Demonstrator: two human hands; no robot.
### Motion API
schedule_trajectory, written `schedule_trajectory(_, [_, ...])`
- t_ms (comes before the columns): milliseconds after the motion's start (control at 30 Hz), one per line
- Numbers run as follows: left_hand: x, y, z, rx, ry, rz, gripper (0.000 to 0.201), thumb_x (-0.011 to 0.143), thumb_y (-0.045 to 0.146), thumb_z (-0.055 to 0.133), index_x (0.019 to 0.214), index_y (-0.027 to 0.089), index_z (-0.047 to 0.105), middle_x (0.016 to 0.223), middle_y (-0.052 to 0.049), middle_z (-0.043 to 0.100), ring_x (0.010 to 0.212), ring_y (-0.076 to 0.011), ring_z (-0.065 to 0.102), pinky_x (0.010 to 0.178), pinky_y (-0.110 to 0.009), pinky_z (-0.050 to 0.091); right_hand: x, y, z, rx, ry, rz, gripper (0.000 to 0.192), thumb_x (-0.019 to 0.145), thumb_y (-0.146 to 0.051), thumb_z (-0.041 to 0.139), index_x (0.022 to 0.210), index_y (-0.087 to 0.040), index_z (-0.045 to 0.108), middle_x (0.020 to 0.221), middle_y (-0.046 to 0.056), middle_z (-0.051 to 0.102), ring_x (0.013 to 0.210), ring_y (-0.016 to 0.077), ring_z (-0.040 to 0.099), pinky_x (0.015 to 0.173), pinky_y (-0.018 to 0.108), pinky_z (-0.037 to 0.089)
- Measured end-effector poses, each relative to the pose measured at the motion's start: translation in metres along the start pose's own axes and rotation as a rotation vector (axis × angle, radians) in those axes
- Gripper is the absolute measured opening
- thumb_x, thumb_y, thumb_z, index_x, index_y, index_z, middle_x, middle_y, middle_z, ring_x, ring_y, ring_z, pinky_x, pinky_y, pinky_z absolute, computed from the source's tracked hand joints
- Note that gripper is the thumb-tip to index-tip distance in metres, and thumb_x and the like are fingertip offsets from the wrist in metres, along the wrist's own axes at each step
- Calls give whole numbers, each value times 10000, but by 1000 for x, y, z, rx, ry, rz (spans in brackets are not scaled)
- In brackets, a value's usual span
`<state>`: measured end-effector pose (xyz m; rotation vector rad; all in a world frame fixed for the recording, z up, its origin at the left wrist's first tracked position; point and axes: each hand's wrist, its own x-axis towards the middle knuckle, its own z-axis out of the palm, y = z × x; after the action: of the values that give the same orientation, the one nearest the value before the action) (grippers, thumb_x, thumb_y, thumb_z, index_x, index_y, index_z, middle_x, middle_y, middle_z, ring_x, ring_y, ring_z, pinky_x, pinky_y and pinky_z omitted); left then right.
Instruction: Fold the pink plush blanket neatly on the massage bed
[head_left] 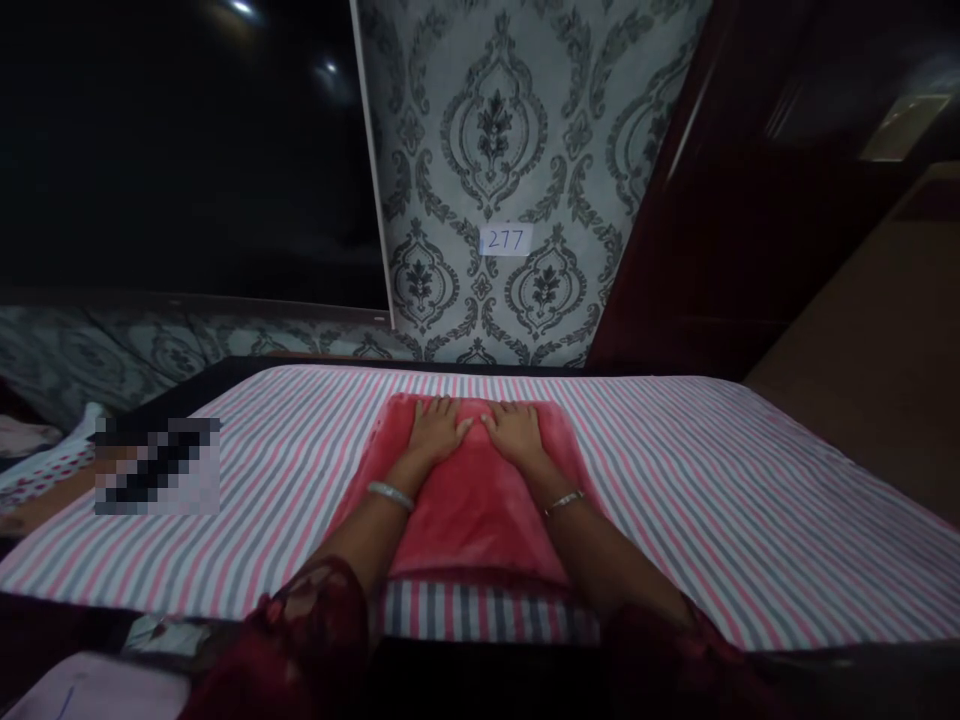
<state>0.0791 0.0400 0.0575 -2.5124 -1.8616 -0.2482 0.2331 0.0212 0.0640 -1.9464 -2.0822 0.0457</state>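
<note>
Red folded cloth [472,500] lies mid-bed on the striped sheet [712,480], long axis running away from the person toward the wallpapered wall [525,130]. Both hands sit flat on its far end, palms down, fingers spread, gripping nothing: left hand [437,428], right hand [516,430], thumbs nearly touching. Equally near. Forearms stretch straight forward; bangles on both wrists.

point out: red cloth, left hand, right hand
red cloth [472,510]: head view, bare middle between the forearms.
left hand [437,428]: head view, back of the hand, flat on the cloth.
right hand [516,430]: head view, back of the hand, flat on the cloth.
</note>
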Motion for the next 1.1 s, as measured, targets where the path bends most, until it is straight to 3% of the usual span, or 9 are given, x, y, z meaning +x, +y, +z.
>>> schedule_trajectory(100, [-3, -9, 17, 14, 77, -3, 643, 1003, 474, 308, 1513, 92, 397, 1569, -179, 411, 1470, -320, 326, 1227, -542, 127, -4, 9, 21, 19, 72, -26, 468, 1027, -390, 368, 1410, -186, 543, 1388, 136, 605, 1297, 292, 485, 1114, 460, 248])
schedule_trajectory(233, [-1, -18, 17, 24, 122, -107, 633, 996, 465, 329, 1469, 65, 458, 1529, -206, 458, 1451, -336, 358, 1214, -567, 160, 0, 17, 31, 53, 99, -44, 456, 1028, -395, 374, 1393, -193, 558, 1366, 122, 622, 1272, 284, 501, 1113, 460, 241])
schedule_trajectory(433, [0, -33, 9, 17, 139, -284, 603, 983, 446, 343, 1446, 90, 492, 1556, -220, 410, 1479, -355, 291, 1191, -595, 183, 3, 18, 29, 75, 103, -37, 437, 1031, -380, 380, 1372, -194, 579, 1357, 109, 634, 1259, 272, 516, 1096, 434, 266])
schedule_trajectory(567, [0, -44, 7, -51, 161, -412, 558, 983, 411, 310, 1427, 139, 511, 1518, -216, 446, 1435, -374, 339, 1096, -610, 331, 2, 20, 28, 95, 115, -35, 421, 1036, -369, 370, 1350, -209, 600, 1352, 97, 642, 1238, 253, 537, 1079, 408, 290])
schedule_trajectory(700, [-1, -46, 7, -119, 122, -430, 529, 972, 418, 318, 1346, 144, 571, 1419, -220, 530, 1308, -383, 464, 998, -597, 426, 3, 20, 29, 95, 104, -22, 421, 1037, -367, 372, 1360, -212, 593, 1351, 98, 644, 1250, 245, 544, 1077, 398, 311])
schedule_trajectory(867, [-1, -44, 3, -221, 145, -431, 539, 968, 416, 320, 1362, 134, 558, 1499, -232, 460, 1390, -397, 386, 1076, -634, 347, 3, 18, 20, 116, 94, -43, 420, 1037, -336, 371, 1370, -195, 586, 1413, 108, 600, 1331, 220, 509, 1120, 374, 308])
schedule_trajectory(1000, [2, -58, -9, -398, 140, -485, 607, 903, 431, 484, 1411, 101, 511, 1604, -273, 278, 1476, -429, 277, 1117, -637, 316, -13, 41, 1, 160, 164, 1, 484, 986, -305, 442, 1431, -136, 534, 1500, 137, 512, 1409, 235, 435, 1171, 367, 285])
schedule_trajectory(1100, [-4, -79, -20, -583, 160, -520, 730, 812, 412, 630, 1439, 70, 476, 1581, -287, 321, 1451, -416, 344, 1132, -540, 367, -42, 79, -5, 341, 256, 91, 575, 928, -327, 499, 1455, -98, 497, 1522, 162, 478, 1433, 261, 405, 1198, 407, 277])
